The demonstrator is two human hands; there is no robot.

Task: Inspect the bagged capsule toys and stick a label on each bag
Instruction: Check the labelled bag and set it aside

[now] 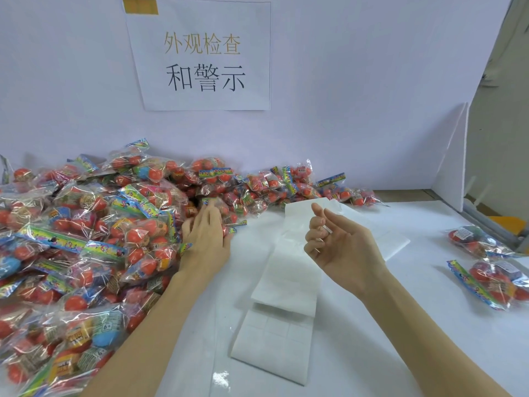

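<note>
Left hand (204, 234) flat on a bag (229, 222) at the pile's (86, 239) right edge, gripping nothing yet. Right hand (340, 247) loosely curled, seemingly empty, above the label strip (286, 282) mid-worktop. Risk: slippery film dragging neighbouring bags along.

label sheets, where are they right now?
In the head view the strip of white label sheets lies on the white table at centre, between the two hands, with the big pile of bagged toys to its left.
</note>
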